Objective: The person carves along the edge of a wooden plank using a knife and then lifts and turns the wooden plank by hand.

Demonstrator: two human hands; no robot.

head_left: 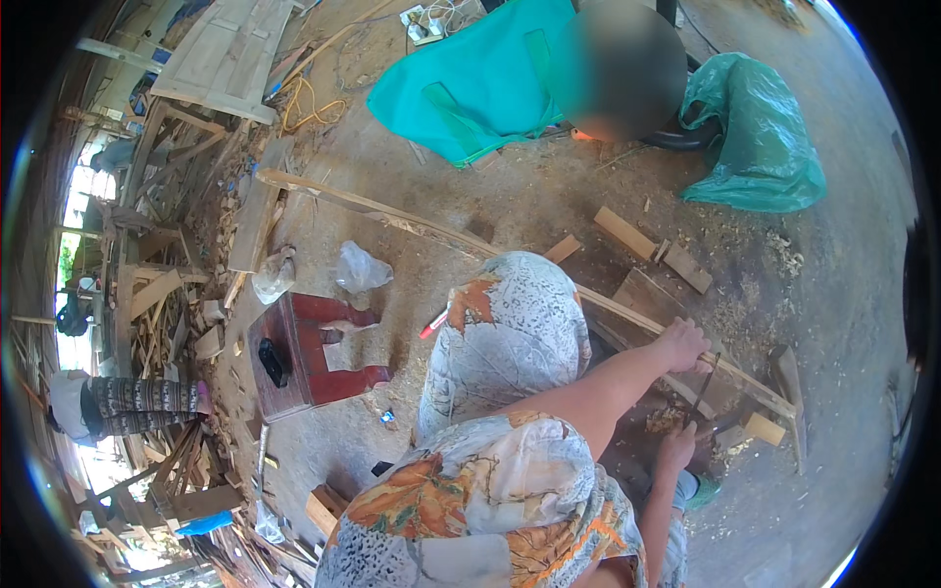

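My left hand point(684, 345) is closed on a long, pale wooden strip point(745, 377), which runs diagonally from the upper left, behind my patterned knee point(505, 323), to the right. Below it my right hand point(678, 441) grips a thin dark tool point(700, 397) that reaches up to the strip just right of my left hand; I cannot tell exactly what kind of tool it is. Short wooden offcuts point(763, 428) and shavings lie around the strip.
A red wooden stool point(294, 382) with a black object on it stands at the left, near plastic bags point(363, 265). A person in patterned trousers point(147, 397) is among timber piles. A teal bag point(451, 88), green plastic point(755, 147) and loose blocks point(627, 233) lie farther back.
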